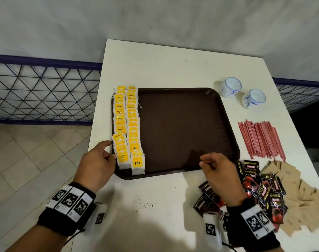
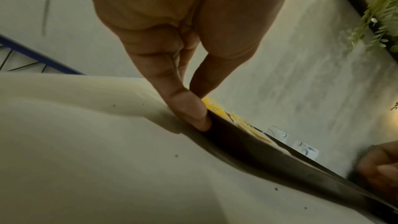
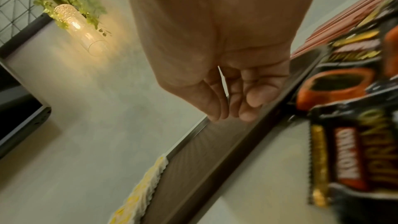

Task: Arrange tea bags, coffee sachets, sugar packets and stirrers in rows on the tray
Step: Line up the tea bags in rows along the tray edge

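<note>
A brown tray (image 1: 182,124) lies in the middle of the white table (image 1: 155,197). Two rows of yellow tea bags (image 1: 126,124) fill its left side. My left hand (image 1: 110,150) is at the tray's near left rim; its thumb (image 2: 189,108) presses the rim (image 2: 280,164) and a finger reaches the outer tea bags. My right hand (image 1: 203,160) hovers over the tray's near right part with fingers (image 3: 232,113) loosely curled and empty. Black and red coffee sachets (image 1: 260,190) are heaped right of that hand, brown sugar packets (image 1: 300,197) beyond them, red stirrers (image 1: 260,139) beside the tray.
Two white and blue cups (image 1: 230,87) (image 1: 253,98) stand behind the tray at the right. A blue wire railing (image 1: 36,91) runs left of the table, with tiled floor below. Dark crumbs dot the table near its front edge.
</note>
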Available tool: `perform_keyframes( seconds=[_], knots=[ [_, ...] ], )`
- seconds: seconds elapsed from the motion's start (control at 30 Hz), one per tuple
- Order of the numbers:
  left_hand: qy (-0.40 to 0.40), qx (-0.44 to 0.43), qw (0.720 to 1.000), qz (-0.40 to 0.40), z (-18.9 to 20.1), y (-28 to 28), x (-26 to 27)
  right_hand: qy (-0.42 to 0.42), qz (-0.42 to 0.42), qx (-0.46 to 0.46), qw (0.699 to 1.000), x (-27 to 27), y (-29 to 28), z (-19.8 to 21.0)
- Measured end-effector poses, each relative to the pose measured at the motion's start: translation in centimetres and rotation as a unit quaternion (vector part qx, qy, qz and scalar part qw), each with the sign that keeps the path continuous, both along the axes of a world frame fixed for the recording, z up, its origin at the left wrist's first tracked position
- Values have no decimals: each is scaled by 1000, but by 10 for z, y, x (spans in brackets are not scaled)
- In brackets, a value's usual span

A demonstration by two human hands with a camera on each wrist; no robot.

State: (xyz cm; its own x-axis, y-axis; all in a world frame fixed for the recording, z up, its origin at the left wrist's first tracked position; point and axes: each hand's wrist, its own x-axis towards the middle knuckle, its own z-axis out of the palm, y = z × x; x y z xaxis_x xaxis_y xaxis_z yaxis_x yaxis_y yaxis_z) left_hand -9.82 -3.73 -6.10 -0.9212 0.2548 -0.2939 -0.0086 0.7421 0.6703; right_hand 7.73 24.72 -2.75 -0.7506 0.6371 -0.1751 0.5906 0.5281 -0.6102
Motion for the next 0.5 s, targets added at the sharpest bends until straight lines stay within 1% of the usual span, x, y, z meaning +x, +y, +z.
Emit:
perform_keyframes(
  seconds=[0.17, 0.23, 0.3, 0.37, 0.4, 0.5],
  knots=[
    [-5, -37, 999, -2, 7, -7, 5, -10, -29, 4, 1000, 32, 16, 9],
    [37, -45, 998, -8, 19, -5, 9, -12, -52, 0, 999, 45, 25, 17],
    [93, -31, 995, -24, 38, 4, 15, -8, -84, -12, 996, 57, 36, 26],
    [127, 3, 990, -66, 55, 22, 27, -7, -113, -24, 993, 70, 45, 34],
    [130, 22, 986, -98, 60, 34, 35, -9, -121, -26, 992, 76, 48, 38],
    [95, 51, 968, -225, 59, 77, 66, -36, -108, -24, 993, 94, 63, 47]
  ],
)
